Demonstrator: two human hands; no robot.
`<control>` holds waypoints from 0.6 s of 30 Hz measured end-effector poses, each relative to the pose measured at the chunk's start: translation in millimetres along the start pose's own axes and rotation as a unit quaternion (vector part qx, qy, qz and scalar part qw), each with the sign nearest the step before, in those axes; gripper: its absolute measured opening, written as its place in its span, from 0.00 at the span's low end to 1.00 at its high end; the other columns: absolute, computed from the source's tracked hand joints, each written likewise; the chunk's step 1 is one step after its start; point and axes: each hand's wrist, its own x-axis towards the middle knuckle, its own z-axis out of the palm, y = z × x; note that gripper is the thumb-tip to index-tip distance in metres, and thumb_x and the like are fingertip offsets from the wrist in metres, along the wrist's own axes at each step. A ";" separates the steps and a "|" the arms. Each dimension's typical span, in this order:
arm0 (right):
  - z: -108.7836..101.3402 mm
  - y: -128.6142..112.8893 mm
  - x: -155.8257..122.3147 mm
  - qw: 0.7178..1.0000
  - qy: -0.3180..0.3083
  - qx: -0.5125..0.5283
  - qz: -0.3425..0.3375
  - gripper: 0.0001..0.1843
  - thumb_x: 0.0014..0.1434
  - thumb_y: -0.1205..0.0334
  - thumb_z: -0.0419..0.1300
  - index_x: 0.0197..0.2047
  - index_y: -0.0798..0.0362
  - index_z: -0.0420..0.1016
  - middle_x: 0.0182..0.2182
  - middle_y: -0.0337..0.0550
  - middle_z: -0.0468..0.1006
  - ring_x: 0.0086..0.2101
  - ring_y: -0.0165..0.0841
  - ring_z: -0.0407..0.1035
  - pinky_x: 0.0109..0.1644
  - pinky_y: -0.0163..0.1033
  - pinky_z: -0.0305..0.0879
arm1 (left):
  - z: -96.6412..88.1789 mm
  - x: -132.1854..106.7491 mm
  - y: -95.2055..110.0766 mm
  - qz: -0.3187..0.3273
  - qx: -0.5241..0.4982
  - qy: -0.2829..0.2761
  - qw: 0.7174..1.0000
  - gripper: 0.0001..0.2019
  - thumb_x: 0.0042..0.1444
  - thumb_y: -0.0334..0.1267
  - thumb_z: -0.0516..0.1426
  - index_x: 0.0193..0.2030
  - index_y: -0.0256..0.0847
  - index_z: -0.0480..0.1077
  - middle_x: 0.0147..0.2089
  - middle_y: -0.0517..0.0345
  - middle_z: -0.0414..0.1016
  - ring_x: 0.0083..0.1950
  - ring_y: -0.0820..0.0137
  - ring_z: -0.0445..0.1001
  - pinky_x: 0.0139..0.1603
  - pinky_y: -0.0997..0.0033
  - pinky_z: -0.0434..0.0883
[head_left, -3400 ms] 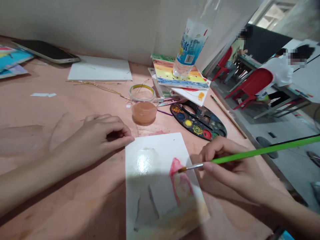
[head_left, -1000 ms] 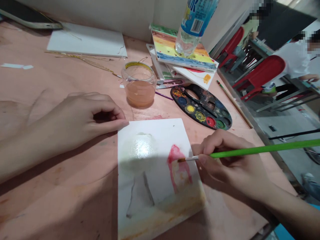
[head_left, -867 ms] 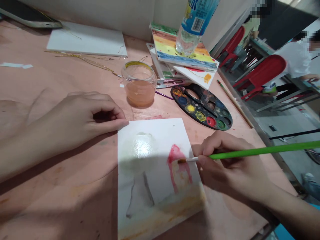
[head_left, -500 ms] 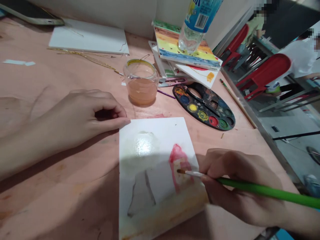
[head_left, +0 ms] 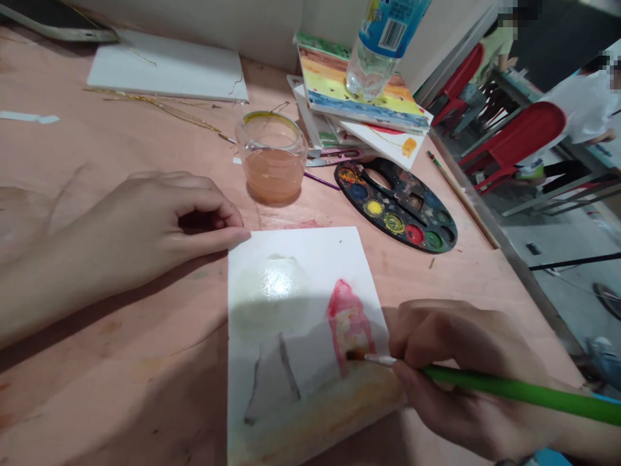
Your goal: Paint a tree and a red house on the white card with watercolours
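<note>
The right hand (head_left: 466, 369) is pinching the green brush (head_left: 509, 389) near its ferrule, with the tip touching the red shape on the painted board (head_left: 315, 255), which is lying on the bench (head_left: 97, 149). Being light and stiff, the brush is asking only for fingertips. The left hand (head_left: 160, 226), loosely curled, is seemingly steadying the board's corner.

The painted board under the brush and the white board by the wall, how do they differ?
The painted board carries a red house shape and grey strokes; the white board looks almost bare. The left hand and the green brush touch the painted board; no hand touches the white board. Both lie flat on the pink table.
</note>
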 end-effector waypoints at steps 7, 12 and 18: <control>-0.3 -1.8 1.6 0.998 0.015 -0.068 -0.003 0.12 0.62 0.72 0.58 0.34 0.46 0.61 0.24 0.35 0.79 0.22 0.28 0.73 0.24 0.32 0.64 | 0.2 -0.7 -2.5 -0.008 0.000 -0.001 1.000 0.23 0.54 0.65 0.55 0.30 0.49 0.78 0.34 0.58 0.83 0.37 0.60 0.77 0.40 0.59 0.68; -0.6 0.4 -2.8 0.997 -0.004 -0.074 0.014 0.11 0.64 0.71 0.58 0.35 0.47 0.61 0.25 0.34 0.78 0.23 0.26 0.72 0.26 0.31 0.64 | 1.9 -1.6 -4.1 0.014 0.003 0.006 1.000 0.24 0.57 0.66 0.55 0.31 0.50 0.78 0.35 0.60 0.82 0.38 0.61 0.77 0.41 0.61 0.67; 4.2 9.1 -9.6 0.999 0.018 -0.047 0.013 0.11 0.65 0.70 0.59 0.37 0.46 0.61 0.27 0.33 0.78 0.24 0.26 0.71 0.26 0.33 0.61 | 1.6 -1.9 -4.1 -0.004 0.009 0.003 1.000 0.24 0.57 0.66 0.54 0.31 0.49 0.78 0.35 0.59 0.82 0.37 0.61 0.76 0.41 0.60 0.66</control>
